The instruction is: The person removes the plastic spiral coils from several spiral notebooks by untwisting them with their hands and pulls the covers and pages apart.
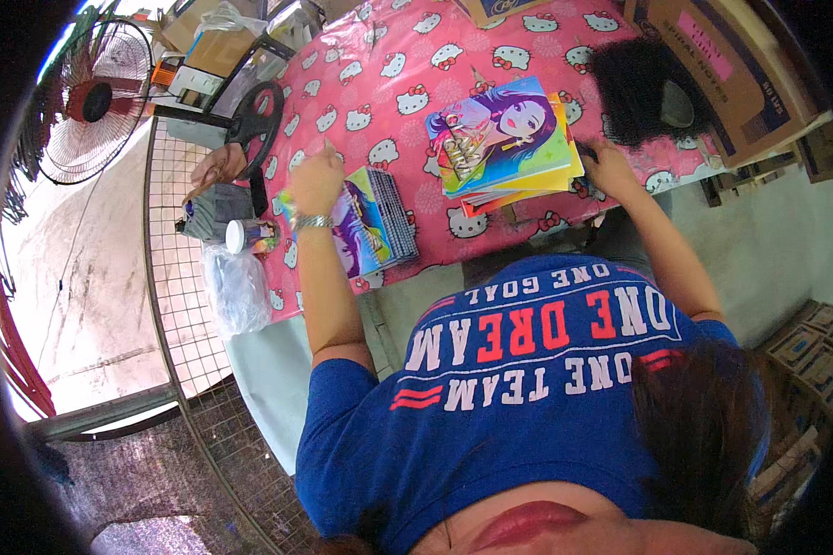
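My left hand (pixel 317 182), a watch on its wrist, is closed above the left edge of a stack of spiral-bound notebooks (pixel 373 225). Their wire bindings run along the stack's right side, and the hand covers part of the colourful top cover. Whatever the left fingers hold is hidden. To the right lies a loosely fanned pile of bright printed covers (pixel 514 139), a drawn long-haired figure on top. Beside its right edge is my right hand (pixel 611 168), with the fingers closed around a small dark object (pixel 585 154) that is too unclear to name.
A pink cat-patterned cloth (pixel 440 222) covers the table. A black bristly mass (pixel 634 88) and a large cardboard box (pixel 722 74) stand at right. On the left are a white-lidded jar (pixel 239 237), a clear plastic bag (pixel 236 291), a black ring-shaped base (pixel 276 116) and a fan (pixel 93 102).
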Tool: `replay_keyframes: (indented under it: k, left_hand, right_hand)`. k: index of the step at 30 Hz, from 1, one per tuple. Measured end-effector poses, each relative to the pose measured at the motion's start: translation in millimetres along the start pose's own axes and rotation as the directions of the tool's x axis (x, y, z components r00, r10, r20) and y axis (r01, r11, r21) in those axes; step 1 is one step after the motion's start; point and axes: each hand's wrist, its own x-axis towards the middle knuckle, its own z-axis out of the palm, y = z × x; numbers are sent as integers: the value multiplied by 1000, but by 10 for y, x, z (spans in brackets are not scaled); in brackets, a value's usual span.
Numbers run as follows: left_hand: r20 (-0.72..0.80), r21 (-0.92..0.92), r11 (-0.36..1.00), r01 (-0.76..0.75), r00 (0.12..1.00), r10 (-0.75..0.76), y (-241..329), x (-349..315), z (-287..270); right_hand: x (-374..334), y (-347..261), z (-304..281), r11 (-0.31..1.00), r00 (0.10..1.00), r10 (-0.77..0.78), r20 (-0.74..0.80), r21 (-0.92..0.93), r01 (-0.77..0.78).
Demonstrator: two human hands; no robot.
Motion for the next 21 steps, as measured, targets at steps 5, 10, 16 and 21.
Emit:
replay_keyframes:
  k: [5,10,16,21]
  left_hand:
    - [98,-340,936,94,993,-65,-168,-340,801]
    - [341,-227,869,440,872,-352,-326,-860,920]
    - [325,-511,770,382,915,-238,-799,-1156,1401]
    - [73,-448,817,362,926,-370,-195,-662,907]
  right_hand:
    - [220,-78,-313,995,1000,-20,2,-103,20]
    - [640,56,-704,984,931,-101,-351,-175,41]
    - [966,99,-423,822,952,-48,-303,-553,-135]
    - [1176,315,-365,815,969,62,-240,-548,-188]
